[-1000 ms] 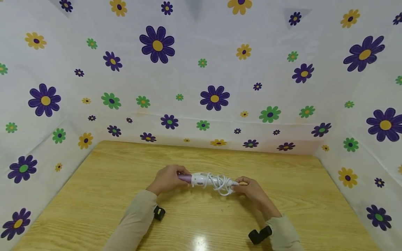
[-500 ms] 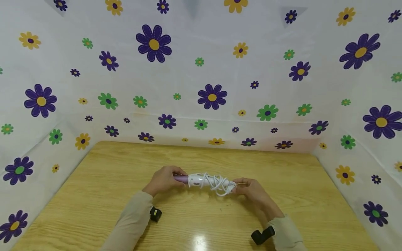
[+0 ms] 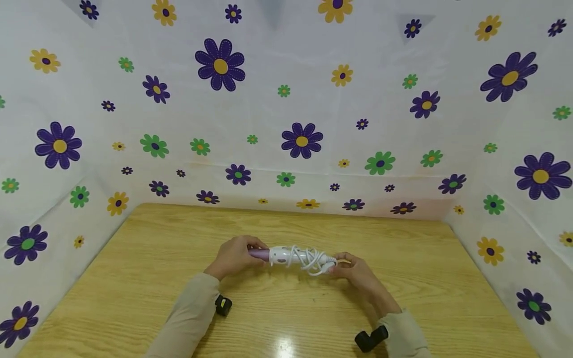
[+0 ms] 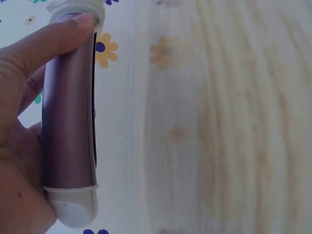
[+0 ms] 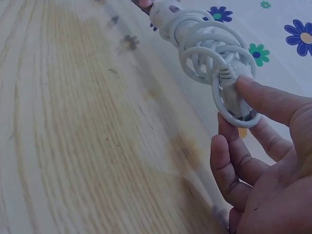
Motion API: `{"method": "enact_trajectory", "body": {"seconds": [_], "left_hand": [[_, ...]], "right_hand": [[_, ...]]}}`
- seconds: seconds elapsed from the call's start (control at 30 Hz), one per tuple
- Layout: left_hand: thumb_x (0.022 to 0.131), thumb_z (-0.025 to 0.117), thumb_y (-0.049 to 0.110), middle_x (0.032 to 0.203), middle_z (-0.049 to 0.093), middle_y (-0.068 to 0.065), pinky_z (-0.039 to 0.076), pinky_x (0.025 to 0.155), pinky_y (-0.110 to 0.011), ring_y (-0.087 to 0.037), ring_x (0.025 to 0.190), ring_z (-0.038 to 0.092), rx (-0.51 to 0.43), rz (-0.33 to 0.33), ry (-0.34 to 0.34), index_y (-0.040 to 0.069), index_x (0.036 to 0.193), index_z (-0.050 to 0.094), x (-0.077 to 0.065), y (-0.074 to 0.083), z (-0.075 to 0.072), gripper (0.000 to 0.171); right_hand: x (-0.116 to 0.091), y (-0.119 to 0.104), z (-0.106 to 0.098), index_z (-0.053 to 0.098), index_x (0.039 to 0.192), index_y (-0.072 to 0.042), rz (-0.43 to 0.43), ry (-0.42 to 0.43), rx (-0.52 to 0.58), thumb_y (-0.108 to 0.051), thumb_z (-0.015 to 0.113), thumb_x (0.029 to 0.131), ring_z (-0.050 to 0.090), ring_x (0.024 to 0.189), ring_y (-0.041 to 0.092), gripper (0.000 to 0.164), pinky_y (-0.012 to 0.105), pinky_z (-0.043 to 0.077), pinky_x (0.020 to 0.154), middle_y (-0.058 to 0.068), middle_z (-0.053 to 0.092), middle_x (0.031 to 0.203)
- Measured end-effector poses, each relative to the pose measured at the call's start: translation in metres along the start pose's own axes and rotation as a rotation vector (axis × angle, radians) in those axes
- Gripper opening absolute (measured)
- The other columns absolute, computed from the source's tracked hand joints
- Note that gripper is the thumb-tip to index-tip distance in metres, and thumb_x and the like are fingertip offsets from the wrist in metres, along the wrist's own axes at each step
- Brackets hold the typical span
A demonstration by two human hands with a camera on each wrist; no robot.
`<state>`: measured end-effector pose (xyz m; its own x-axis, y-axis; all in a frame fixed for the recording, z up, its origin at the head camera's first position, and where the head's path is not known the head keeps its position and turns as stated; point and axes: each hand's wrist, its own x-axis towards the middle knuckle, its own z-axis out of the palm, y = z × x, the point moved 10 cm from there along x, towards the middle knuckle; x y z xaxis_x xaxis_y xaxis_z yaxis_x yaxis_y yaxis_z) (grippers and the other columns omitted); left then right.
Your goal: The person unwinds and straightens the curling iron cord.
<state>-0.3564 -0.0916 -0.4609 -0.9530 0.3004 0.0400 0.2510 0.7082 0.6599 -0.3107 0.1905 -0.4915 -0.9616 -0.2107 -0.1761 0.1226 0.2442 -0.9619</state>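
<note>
A hair curling iron (image 3: 279,255) with a purple barrel and white handle lies crosswise between my two hands, close over the table. My left hand (image 3: 234,256) grips the purple barrel (image 4: 70,112); the thumb (image 4: 78,29) lies across it near the white collar, the other fingers mostly behind. Loops of white cord (image 3: 309,259) are wound round the handle. At the handle's far end my right hand (image 3: 358,273) pinches the cord's plug (image 5: 233,100) between thumb and fingertips. In the left wrist view, the barrel's white tip (image 4: 73,209) rests by the palm.
Beneath lies a wood-grain table (image 3: 286,308). White cloth (image 3: 268,109) printed with flowers walls in its back and both sides. Black wrist cameras sit on both wrists, the left one (image 3: 223,305) and the right one (image 3: 371,339), below beige sleeves (image 3: 185,313).
Both hands keep hold of the curling iron in nearly the same spot. The low cord loop by the right fingers has risen slightly. The head view has shifted a little.
</note>
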Motion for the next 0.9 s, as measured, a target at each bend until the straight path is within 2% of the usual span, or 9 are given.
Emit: {"method": "enact_trajectory", "body": {"seconds": [0.17, 0.33, 0.57, 0.8, 0.9], "left_hand": [[0.07, 0.085, 0.033, 0.096, 0.07, 0.009, 0.045, 0.078, -0.035, -0.009, 0.085, 0.06, 0.008, 0.007, -0.002, 0.032, 0.095, 0.073, -0.0001, 0.003, -0.0018, 0.028], [0.07, 0.085, 0.034, 0.097, 0.07, 0.009, 0.045, 0.078, -0.035, -0.009, 0.085, 0.06, 0.02, 0.005, -0.007, 0.033, 0.096, 0.073, 0.0003, 0.0012, -0.0023, 0.029], [0.069, 0.085, 0.033, 0.096, 0.07, 0.009, 0.045, 0.078, -0.034, -0.009, 0.085, 0.06, 0.022, 0.011, -0.003, 0.032, 0.096, 0.073, 0.0006, 0.0018, -0.001, 0.029], [0.069, 0.086, 0.03, 0.098, 0.072, 0.007, 0.046, 0.079, -0.035, -0.01, 0.086, 0.061, -0.011, 0.004, 0.004, 0.03, 0.096, 0.074, -0.0017, 0.0034, 0.0013, 0.03], [0.069, 0.086, 0.031, 0.097, 0.072, 0.007, 0.046, 0.078, -0.034, -0.01, 0.085, 0.061, 0.0, -0.003, 0.01, 0.03, 0.097, 0.074, -0.002, 0.0042, 0.0018, 0.03]], "right_hand": [[-0.0005, 0.0001, -0.0012, 0.051, 0.131, 0.005, 0.02, 0.018, -0.012, -0.017, 0.069, 0.088, 0.063, 0.09, 0.008, 0.052, 0.029, 0.047, 0.084, 0.006, 0.071, 0.106], [0.0001, 0.0006, -0.0001, 0.051, 0.132, 0.006, 0.033, 0.023, -0.047, -0.02, 0.068, 0.089, 0.062, 0.091, 0.009, 0.053, 0.028, 0.048, 0.083, 0.008, 0.069, 0.109], [0.0018, 0.0032, 0.0041, 0.053, 0.122, 0.01, 0.008, 0.0, 0.027, -0.011, 0.069, 0.086, 0.061, 0.085, 0.007, 0.046, 0.023, 0.048, 0.076, -0.005, 0.066, 0.092], [0.0006, -0.0016, 0.0043, 0.057, 0.106, 0.007, -0.033, 0.007, 0.02, -0.009, 0.07, 0.084, 0.061, 0.082, 0.006, 0.03, 0.024, 0.048, 0.076, -0.009, 0.065, 0.086], [0.0002, -0.0029, 0.0049, 0.056, 0.105, 0.006, -0.034, 0.016, 0.012, -0.008, 0.071, 0.084, 0.06, 0.08, 0.005, 0.029, 0.024, 0.048, 0.075, -0.008, 0.065, 0.086]]}}
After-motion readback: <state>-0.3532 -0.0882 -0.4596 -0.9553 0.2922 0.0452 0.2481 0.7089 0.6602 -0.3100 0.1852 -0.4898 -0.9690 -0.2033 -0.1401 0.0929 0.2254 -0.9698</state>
